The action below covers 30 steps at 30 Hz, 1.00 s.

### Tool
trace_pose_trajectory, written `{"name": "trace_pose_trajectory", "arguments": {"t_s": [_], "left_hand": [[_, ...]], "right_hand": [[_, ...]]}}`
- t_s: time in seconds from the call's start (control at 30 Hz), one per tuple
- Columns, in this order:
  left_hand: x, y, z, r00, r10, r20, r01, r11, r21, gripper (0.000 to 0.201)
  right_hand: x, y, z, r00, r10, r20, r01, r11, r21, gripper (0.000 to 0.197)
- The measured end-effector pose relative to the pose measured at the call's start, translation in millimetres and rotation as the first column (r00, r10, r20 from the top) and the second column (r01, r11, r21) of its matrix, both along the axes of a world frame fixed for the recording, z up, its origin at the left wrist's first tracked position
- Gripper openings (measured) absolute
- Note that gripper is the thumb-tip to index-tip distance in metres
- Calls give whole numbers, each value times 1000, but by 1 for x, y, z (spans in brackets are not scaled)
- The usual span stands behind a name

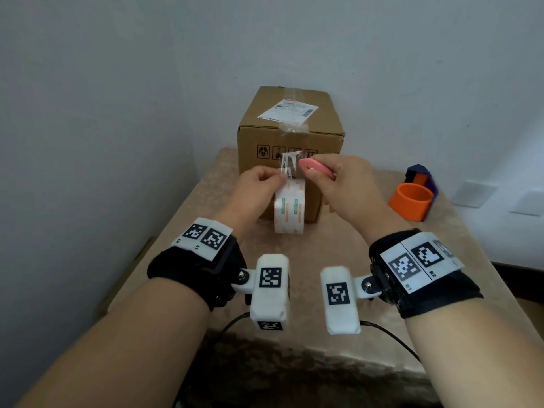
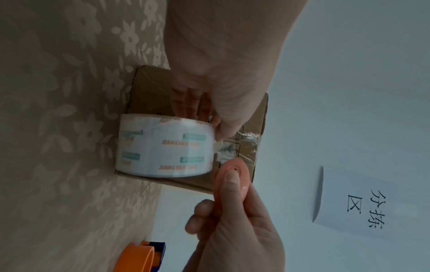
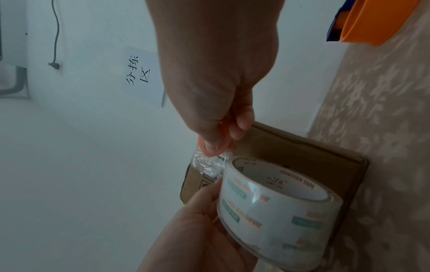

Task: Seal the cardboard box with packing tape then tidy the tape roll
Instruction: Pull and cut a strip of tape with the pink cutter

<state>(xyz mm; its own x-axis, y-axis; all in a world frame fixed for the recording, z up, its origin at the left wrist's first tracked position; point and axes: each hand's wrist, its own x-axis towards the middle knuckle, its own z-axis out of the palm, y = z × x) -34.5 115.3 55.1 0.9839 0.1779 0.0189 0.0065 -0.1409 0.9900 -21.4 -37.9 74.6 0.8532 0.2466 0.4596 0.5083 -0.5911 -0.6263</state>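
Note:
A brown cardboard box (image 1: 291,134) stands at the back of the table, with a shipping label and clear tape along its top seam. My left hand (image 1: 272,181) grips a clear printed tape roll (image 1: 290,210) in front of the box, fingers (image 2: 188,103) through its core. A crinkled strip of tape (image 1: 290,160) runs from the roll up onto the box's front face. My right hand (image 1: 331,170) pinches a small pink cutter (image 1: 315,169), whose tip is at that strip. From the right wrist, the cutter (image 3: 220,150) touches the crumpled tape (image 3: 207,164) just above the roll (image 3: 274,202).
An orange ring-shaped holder (image 1: 410,201) with a purple-and-blue part (image 1: 421,178) sits at the table's right side. A beige floral cloth (image 1: 206,231) covers the table. White walls close in behind and to the left. A paper sign (image 2: 358,208) hangs on the wall.

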Motion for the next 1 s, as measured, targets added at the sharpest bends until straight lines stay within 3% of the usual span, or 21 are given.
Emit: {"name": "trace_pose_trajectory", "arguments": {"t_s": [0.2,0.47,0.73,1.0], "left_hand": [[0,-3,0,997,7,-71,-14,995,-94,8],[2,-4,5,996,47,-75,-56,991,-120,16],[2,-8,-5,996,76,-54,-83,989,-122,11],[1,-5,-9,998,29,-51,-37,986,-163,8]], "right_hand": [[0,2,5,998,31,-58,-40,985,-166,31],[1,3,-1,985,-30,172,76,961,-266,27],[8,9,-3,970,78,232,-11,961,-277,21],[11,7,0,974,76,215,41,869,-494,23]]}}
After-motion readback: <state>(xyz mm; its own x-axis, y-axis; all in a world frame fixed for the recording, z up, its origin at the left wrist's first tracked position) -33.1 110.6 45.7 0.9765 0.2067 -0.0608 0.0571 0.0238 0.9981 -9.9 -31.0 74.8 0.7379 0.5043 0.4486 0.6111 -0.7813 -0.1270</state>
